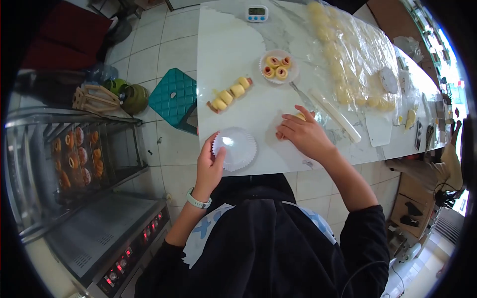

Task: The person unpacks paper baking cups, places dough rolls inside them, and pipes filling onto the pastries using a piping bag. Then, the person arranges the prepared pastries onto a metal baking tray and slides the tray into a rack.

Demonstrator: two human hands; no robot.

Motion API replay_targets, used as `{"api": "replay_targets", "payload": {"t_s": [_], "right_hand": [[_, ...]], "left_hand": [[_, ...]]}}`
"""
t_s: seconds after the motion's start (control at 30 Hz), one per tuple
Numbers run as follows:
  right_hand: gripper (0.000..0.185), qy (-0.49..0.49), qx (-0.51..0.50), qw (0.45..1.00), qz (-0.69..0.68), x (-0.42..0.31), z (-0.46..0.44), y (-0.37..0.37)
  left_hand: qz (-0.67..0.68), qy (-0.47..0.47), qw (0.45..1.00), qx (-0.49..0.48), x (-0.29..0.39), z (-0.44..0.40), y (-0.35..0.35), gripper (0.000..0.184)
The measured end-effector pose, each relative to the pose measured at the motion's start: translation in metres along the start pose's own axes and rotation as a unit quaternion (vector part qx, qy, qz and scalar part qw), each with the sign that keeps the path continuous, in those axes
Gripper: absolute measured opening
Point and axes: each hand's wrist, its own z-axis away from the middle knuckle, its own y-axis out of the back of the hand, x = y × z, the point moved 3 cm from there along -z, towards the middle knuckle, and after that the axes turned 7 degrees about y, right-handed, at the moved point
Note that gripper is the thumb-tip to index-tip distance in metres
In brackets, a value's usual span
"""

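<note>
My left hand (210,164) holds an empty white fluted paper cup (235,149) by its left rim, over the table's front edge. Under the curled fingers of my right hand (303,131) a bit of yellow dough shows, resting at the marble table; most of it is hidden. Beyond my hands, a second paper cup (262,63) holds several rolled dough pieces with a reddish filling (281,73). To its left, several dough rolls on a strip of filling (225,97) lie in a slanting row.
A white rolling pin (335,115) and a knife (301,93) lie right of centre. Plastic film covers many dough balls (343,54) at the back right. A timer (257,14) stands at the back. Left are a green stool (174,97) and a pastry rack (37,164).
</note>
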Motion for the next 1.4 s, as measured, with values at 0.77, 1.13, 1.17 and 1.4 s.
{"api": "replay_targets", "payload": {"t_s": [0.77,1.13,1.17,1.4], "right_hand": [[0.041,-0.12,0.128,0.96,-0.219,-0.006,-0.016,0.049],[0.028,0.076,0.095,0.939,-0.322,-0.057,-0.085,-0.035],[0.026,0.066,0.088,0.929,-0.352,-0.056,-0.089,-0.04],[0.021,-0.009,0.116,0.908,-0.403,-0.05,-0.084,-0.035]], "left_hand": [[-0.076,-0.068,0.99,0.095,-0.002,0.017,-0.021,0.049],[-0.199,-0.079,0.961,0.172,0.004,0.016,-0.032,0.051],[-0.196,-0.096,0.958,0.188,0.003,0.015,-0.031,0.052],[-0.222,-0.077,0.957,0.171,0.011,0.013,-0.026,0.052]]}}
